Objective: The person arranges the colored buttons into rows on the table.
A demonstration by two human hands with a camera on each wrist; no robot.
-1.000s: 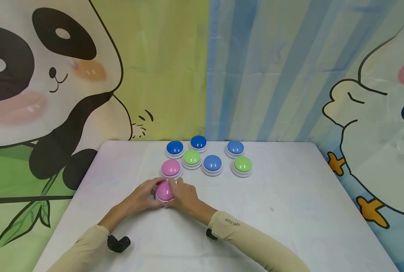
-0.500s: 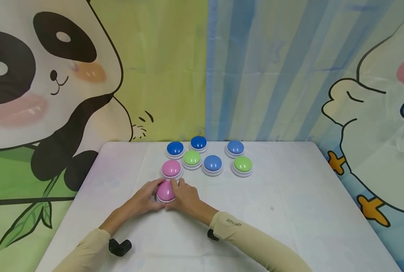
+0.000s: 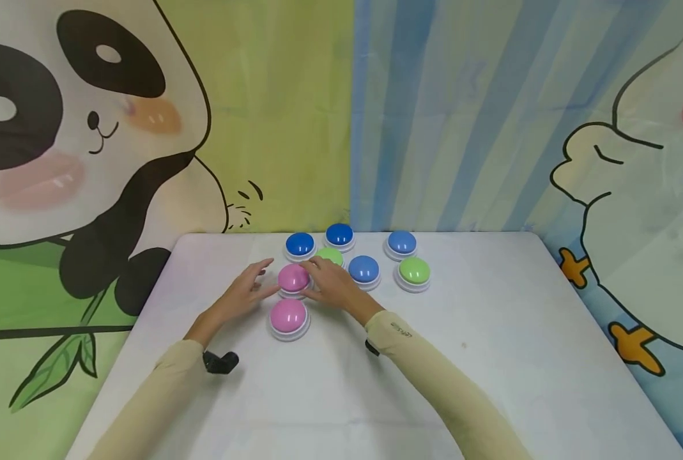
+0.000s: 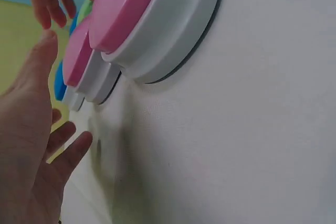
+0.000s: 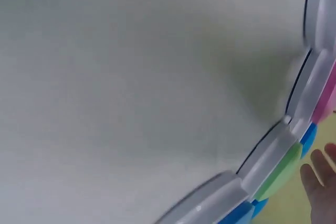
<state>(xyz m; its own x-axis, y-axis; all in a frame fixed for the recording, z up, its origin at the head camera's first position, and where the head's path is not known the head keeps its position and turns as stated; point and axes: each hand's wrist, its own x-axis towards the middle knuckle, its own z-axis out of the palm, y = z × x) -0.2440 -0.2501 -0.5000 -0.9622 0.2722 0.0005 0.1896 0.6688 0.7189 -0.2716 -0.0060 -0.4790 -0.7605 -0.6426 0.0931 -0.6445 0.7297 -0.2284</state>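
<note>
Two pink dome buttons on white round bases stand one behind the other, the rear one [image 3: 292,277] and the front one [image 3: 288,315]. My left hand [image 3: 237,297] is just left of the rear pink button, fingers spread. From the right, my right hand [image 3: 335,284] reaches to the same button, its fingertips over the right edge; contact cannot be told. In the left wrist view, a gap separates my left hand [image 4: 26,114] from the pink buttons. My right hand partly covers a green button [image 3: 330,256].
Dark blue buttons [image 3: 299,244] [image 3: 339,234] stand at the back. Lighter blue ones [image 3: 364,269] [image 3: 402,242] and another green button [image 3: 414,271] are to the right. All rest on a white table [image 3: 491,332] before a cartoon backdrop [image 3: 283,115]. A black wrist device [image 3: 220,363] hangs under the left forearm.
Both hands have let go of the front pink button and moved away from me to either side of the rear pink one. The buttons keep their places.
</note>
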